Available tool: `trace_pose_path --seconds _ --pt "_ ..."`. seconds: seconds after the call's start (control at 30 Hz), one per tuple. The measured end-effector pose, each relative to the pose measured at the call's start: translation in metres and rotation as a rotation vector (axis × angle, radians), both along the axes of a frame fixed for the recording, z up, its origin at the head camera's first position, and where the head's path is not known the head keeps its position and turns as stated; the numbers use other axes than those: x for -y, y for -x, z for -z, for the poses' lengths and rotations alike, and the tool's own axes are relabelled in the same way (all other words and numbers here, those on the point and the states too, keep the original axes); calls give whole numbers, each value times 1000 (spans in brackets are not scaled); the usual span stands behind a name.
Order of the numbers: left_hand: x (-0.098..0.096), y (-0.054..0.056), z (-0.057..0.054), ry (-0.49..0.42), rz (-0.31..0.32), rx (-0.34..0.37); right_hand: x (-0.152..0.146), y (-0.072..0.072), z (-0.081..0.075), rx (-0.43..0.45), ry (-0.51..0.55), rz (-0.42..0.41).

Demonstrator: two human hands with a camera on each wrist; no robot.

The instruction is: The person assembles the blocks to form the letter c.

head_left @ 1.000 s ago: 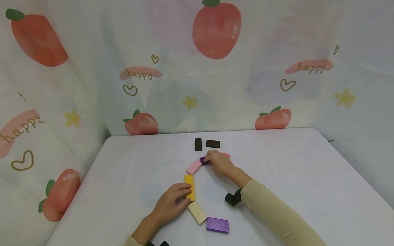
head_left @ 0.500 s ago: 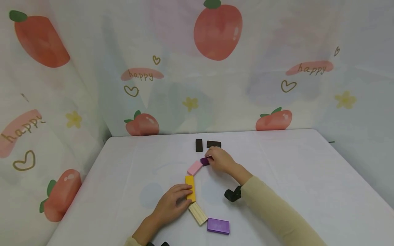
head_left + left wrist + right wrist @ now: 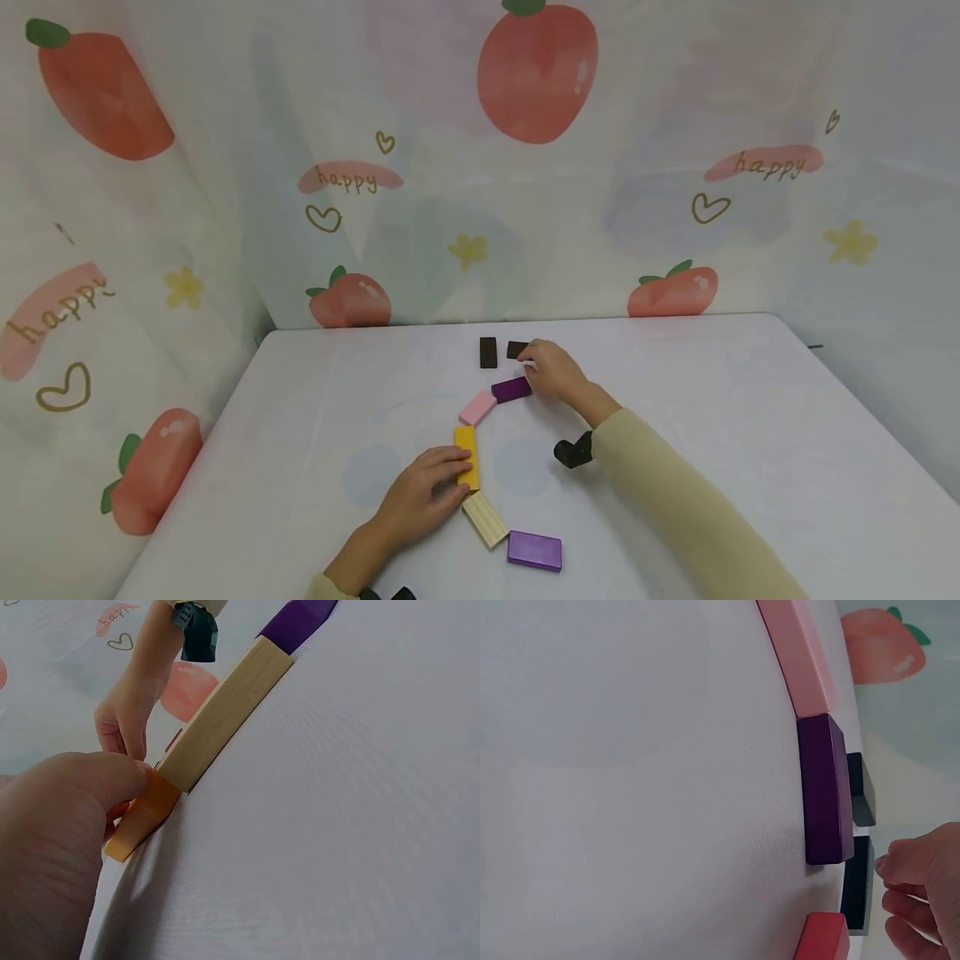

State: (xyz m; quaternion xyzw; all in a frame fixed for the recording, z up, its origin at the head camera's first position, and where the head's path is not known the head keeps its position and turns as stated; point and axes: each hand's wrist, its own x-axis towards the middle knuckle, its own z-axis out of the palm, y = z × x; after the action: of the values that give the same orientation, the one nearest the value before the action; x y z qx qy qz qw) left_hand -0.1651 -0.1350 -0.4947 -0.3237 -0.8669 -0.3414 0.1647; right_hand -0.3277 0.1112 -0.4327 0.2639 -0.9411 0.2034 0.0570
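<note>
My left hand (image 3: pixel 422 497) pinches the yellow block (image 3: pixel 467 460) between thumb and fingers on the white table. In the left wrist view the thumb lies on that block near the plain wooden block (image 3: pixel 229 712). My right hand (image 3: pixel 557 371) hovers beside the right-hand black block (image 3: pixel 516 349), partly covering it in the head view. Its fingers are loosely bent with nothing visible between them in the right wrist view. The dark purple block (image 3: pixel 512 389) lies just left of this hand, touching the pink block (image 3: pixel 477 407). A red block (image 3: pixel 823 937) shows in the right wrist view; the hand hides it in the head view.
The blocks form a curved row, from the light purple block (image 3: pixel 535 551) at the front to the dark purple one. Another black block (image 3: pixel 488 352) lies behind the row. A printed cloth (image 3: pixel 465 208) hangs along the table's back edge.
My right hand has left the dark purple block and moved back and to the right, towards the right-hand black block. The left hand has stayed at the yellow block.
</note>
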Motion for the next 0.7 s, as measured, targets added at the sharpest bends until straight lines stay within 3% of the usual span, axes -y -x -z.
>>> trace_pose_path --seconds 0.23,0.47,0.7 --pt "0 0 -1 3 -8 23 3 6 -5 -9 25 62" --pt "1 -2 -3 7 -10 25 7 13 -10 14 -19 81" --pt "1 -1 -1 6 -13 44 4 18 -4 54 -47 97"
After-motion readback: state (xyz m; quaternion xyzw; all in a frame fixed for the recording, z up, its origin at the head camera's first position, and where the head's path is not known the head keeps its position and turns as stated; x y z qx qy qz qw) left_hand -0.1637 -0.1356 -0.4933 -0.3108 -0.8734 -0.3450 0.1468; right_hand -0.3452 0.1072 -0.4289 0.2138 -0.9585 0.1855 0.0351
